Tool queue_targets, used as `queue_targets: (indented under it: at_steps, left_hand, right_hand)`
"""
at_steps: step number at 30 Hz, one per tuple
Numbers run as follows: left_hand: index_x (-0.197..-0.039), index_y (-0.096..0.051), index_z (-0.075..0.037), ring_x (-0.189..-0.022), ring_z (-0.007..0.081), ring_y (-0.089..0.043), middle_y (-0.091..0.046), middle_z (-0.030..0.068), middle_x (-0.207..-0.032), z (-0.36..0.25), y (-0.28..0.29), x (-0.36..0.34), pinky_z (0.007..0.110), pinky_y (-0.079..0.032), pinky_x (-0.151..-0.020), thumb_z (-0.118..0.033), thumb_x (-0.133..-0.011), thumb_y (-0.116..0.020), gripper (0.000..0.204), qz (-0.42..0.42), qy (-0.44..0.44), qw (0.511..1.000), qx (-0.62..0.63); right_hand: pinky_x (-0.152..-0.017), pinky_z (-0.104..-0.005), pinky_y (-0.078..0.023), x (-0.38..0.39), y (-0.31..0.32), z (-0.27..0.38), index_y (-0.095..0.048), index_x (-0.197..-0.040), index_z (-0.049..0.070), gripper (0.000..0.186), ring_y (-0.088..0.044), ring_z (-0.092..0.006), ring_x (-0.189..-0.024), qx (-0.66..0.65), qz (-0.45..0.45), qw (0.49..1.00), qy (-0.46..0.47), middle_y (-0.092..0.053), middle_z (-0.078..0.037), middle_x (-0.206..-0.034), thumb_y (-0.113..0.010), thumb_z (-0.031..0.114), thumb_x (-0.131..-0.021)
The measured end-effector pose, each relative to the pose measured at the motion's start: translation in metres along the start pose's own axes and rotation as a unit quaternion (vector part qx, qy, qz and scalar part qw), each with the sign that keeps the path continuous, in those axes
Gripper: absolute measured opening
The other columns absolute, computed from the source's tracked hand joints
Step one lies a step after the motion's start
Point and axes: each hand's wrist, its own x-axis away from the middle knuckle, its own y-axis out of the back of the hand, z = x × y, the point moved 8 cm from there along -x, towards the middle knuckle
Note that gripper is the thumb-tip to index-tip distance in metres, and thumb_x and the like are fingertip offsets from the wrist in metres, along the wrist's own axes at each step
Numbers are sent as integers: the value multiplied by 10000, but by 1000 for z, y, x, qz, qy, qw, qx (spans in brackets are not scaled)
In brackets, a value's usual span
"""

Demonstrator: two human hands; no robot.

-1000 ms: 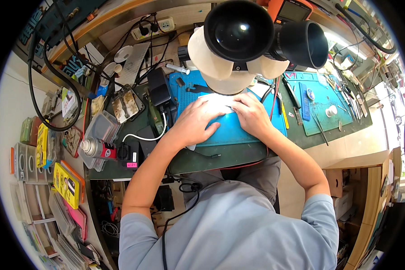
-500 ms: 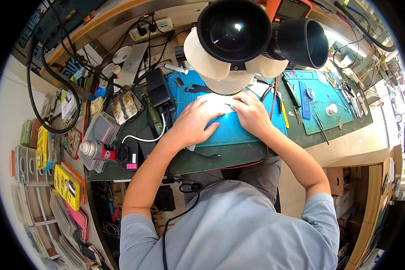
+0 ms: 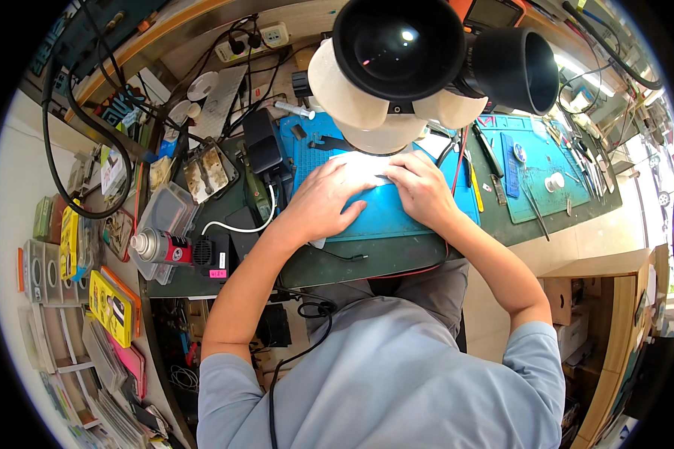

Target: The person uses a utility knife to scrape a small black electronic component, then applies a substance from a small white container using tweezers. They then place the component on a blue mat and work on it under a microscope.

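Note:
Beneath the white microscope (image 3: 378, 138) with black eyepieces, both my hands rest on a blue work mat (image 3: 382, 217). My left hand (image 3: 326, 200) lies with its fingers stretched toward the lit spot and its thumb held apart; glare washes out the fingertips. Close beside it, my right hand (image 3: 424, 188) is closed, thumb and fingers bent together at the lit spot. A small thin greyish piece shows at its fingertips, too bright and small to name. The eyepieces and lens body overhang the area just beyond my fingers.
A spray can (image 3: 157, 247) and a small black box (image 3: 211, 258) with a white cable stand at left. A yellow-handled tool (image 3: 475, 187) lies right of my hand. Further right, a teal mat (image 3: 554, 168) bears tweezers and tools. A black cable plug (image 3: 358, 257) lies near the front edge.
The microscope and bench have shifted slightly in the picture. My hands keep nearly the same pose; the right fingertips have moved a little at the lit spot.

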Motion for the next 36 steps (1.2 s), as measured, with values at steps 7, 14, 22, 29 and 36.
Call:
queue_targets:
  at_steps: [7, 14, 22, 29, 36]
  left_hand:
    - [-1305, -688, -126, -1350, 377, -492, -646, 123, -1345, 1, 0, 0, 484, -398, -1150, -184, -907, -709, 402, 5, 1, 1000, -1]
    - [-1315, -683, -130, -1367, 374, -484, -638, 124, -1362, 0, 1, -1, 483, -395, -1154, -186, -910, -708, 410, 9, 6, 1000, 2]
    - [-1310, -685, -134, -1362, 378, -484, -637, 122, -1358, 0, 0, -1, 488, -396, -1149, -186, -907, -708, 407, 9, 6, 1000, 0]
    - [-1318, -677, -136, -1360, 377, -486, -636, 122, -1356, 1, -1, 0, 489, -399, -1145, -179, -902, -711, 419, 6, 3, 1000, -2]
    - [-1320, -676, -140, -1370, 373, -482, -633, 116, -1370, 2, -2, 0, 492, -385, -1167, -181, -905, -707, 418, 10, 4, 1000, -3]
  right_hand:
    - [-908, -391, -528, 0, -2, -1, -731, -1014, -14, 248, -633, -308, -1006, 11, 5, 1000, 3, -684, -122, -1053, -665, -40, -777]
    - [-904, -390, -529, -3, -6, -4, -735, -1015, -17, 249, -633, -306, -993, 21, 6, 1000, -3, -684, -127, -1055, -663, -38, -778]
    - [-907, -391, -528, -2, -6, -4, -729, -1006, -12, 260, -632, -305, -995, 32, 4, 999, 7, -682, -128, -1049, -653, -44, -759]
    - [-901, -387, -531, -4, -4, -3, -729, -992, -17, 246, -634, -305, -1001, 45, -9, 999, 4, -687, -125, -1047, -653, -43, -760]
    - [-906, -390, -532, -3, 0, 0, -730, -1012, -16, 251, -633, -303, -1001, 38, -11, 999, 1, -686, -124, -1048, -659, -40, -773]
